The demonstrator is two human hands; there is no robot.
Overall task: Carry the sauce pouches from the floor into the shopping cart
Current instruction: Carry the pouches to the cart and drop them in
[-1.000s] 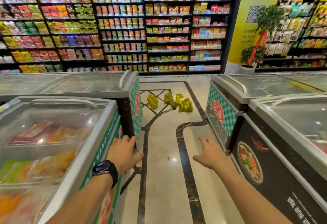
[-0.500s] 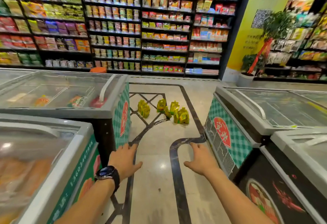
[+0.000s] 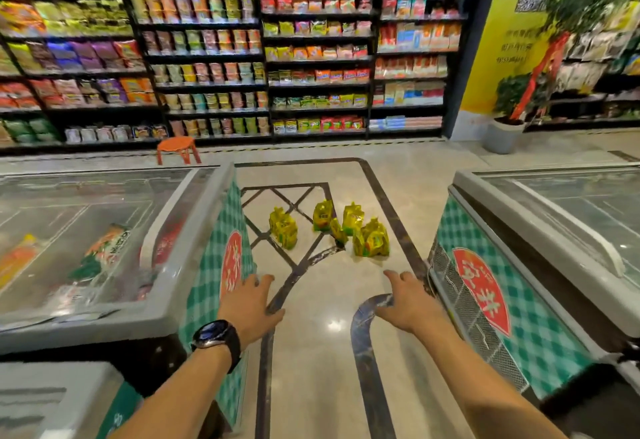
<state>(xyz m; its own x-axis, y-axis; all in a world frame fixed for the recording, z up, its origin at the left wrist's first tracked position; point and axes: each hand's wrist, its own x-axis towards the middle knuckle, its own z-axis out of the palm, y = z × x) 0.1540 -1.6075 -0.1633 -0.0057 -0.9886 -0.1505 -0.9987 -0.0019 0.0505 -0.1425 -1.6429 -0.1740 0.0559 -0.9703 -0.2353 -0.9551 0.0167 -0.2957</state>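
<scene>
Several yellow-green sauce pouches [image 3: 329,227] stand in a loose cluster on the pale tiled floor ahead, between two chest freezers. One pouch [image 3: 284,228] stands a little apart on the left; the biggest bunch [image 3: 371,239] is at the right. My left hand [image 3: 251,303], with a black watch on the wrist, and my right hand [image 3: 405,300] are both stretched forward, palms down, fingers spread and holding nothing. Both hands are short of the pouches. No shopping cart is in view.
A chest freezer [image 3: 194,258] with a glass lid flanks the aisle on the left, another freezer [image 3: 491,265] on the right. An orange stool [image 3: 176,148] stands by the stocked shelves [image 3: 263,57] at the back. A potted plant [image 3: 504,133] stands far right.
I have moved forward along the aisle; the pouches are nearer and larger. Both hands stay extended and empty. The orange stool has come into view.
</scene>
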